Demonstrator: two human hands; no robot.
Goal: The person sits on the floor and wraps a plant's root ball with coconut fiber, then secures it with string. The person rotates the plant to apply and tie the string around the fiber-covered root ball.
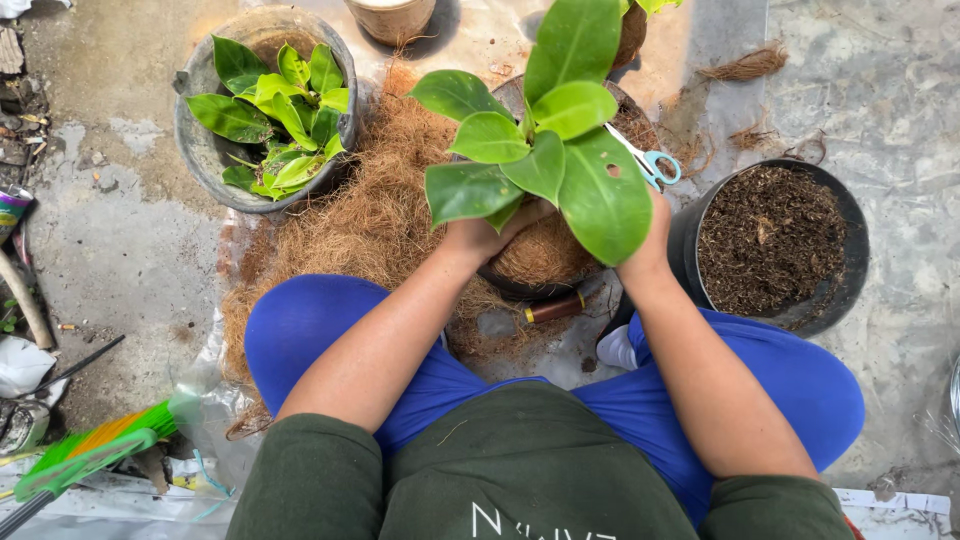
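A leafy green plant stands in a dark pot packed with brown coconut fibre, right in front of my knees. My left hand presses on the fibre at the pot's near left side. On the right side of the same pot sits my right hand, mostly hidden under a big leaf. The fingers of both hands are covered by leaves, so their grip is unclear.
A grey pot with a smaller green plant stands at the far left. A black pot of dark soil sits at the right. Loose coconut fibre is piled on the concrete. Scissors lie behind the plant; a broom at lower left.
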